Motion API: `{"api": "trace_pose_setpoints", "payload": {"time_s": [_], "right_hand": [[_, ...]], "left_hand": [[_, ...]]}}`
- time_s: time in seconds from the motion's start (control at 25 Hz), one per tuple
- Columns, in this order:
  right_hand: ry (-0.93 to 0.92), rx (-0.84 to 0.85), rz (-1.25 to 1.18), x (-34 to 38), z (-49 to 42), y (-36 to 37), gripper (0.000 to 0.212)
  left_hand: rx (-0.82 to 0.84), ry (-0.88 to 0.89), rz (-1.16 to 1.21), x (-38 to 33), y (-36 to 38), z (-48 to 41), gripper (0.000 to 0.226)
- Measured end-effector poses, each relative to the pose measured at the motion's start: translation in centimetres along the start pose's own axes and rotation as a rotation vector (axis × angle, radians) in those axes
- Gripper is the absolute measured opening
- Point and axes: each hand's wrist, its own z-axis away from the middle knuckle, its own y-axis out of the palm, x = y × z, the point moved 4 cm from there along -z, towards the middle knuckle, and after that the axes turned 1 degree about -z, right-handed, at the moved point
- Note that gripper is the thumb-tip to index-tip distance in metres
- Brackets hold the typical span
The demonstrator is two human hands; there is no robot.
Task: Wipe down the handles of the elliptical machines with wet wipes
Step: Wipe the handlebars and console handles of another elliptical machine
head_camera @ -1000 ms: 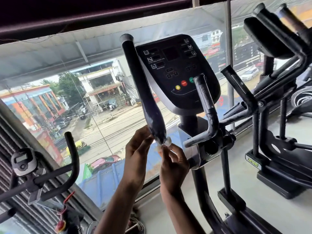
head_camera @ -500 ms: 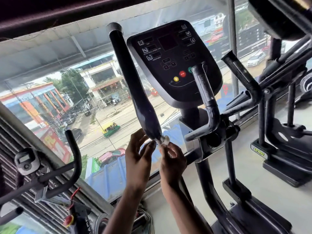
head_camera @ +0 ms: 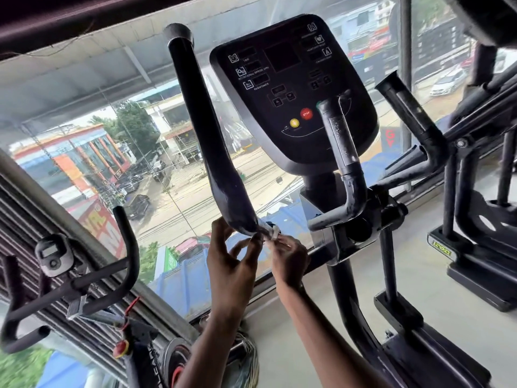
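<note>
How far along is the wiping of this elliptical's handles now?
Probably done: the long handle looks wet-streaked on its lower part. In hand: the right hand pinches the wet wipe at that handle's bottom end, the left hand beside it. Seemingly left: the short handle and the far long handle, both untouched now.

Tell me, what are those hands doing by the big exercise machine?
A person is cleaning an elliptical machine. The right hand pinches a small white wet wipe at the bottom end of the long black handle, and the left hand curls its fingers round that same end. Nobody touches the console beside it.
</note>
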Motion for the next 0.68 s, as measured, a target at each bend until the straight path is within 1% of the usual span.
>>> {"api": "trace_pose_setpoints", "payload": {"time_s": [0.08, 0.12, 0.2, 0.24, 0.36, 0.44, 0.52, 0.6, 0.68], "right_hand": [[0.094, 0.055, 0.01, -0.8, -1.0, 0.3, 0.018], [0.073, 0.056, -0.012, -0.6, -1.0, 0.2, 0.013], [-0.091, 0.025, -0.037, 0.2, -0.5, -0.6, 0.002], [-0.151, 0.019, -0.038, 0.2, -0.3, -0.8, 0.004], [-0.156, 0.065, 0.047, -1.0, -1.9, -0.1, 0.009], [-0.181, 0.094, 0.058, -1.0, -2.8, 0.2, 0.018], [-0.298, 0.144, -0.021, -0.1, -2.8, -0.3, 0.028], [-0.436, 0.178, -0.1, 0.5, -2.2, -1.1, 0.03], [-0.487, 0.212, -0.073, 0.1, -2.7, -1.0, 0.032]], "left_hand": [[-0.014, -0.002, -0.004, -0.1, 0.2, 0.2, 0.028], [-0.024, -0.003, -0.003, -0.1, 0.3, 0.2, 0.028], [-0.051, -0.004, -0.006, -0.1, 0.5, 0.2, 0.029], [-0.065, -0.002, -0.013, -0.1, 0.6, 0.2, 0.03], [-0.102, -0.005, -0.041, 0.1, 1.0, 0.3, 0.031], [-0.122, -0.005, -0.053, 0.1, 1.2, 0.3, 0.032], [-0.151, -0.016, -0.062, 0.2, 1.3, 0.4, 0.033], [-0.182, -0.027, -0.063, 0.2, 1.4, 0.5, 0.033], [-0.228, -0.038, -0.06, 0.3, 1.7, 0.6, 0.033]]}}
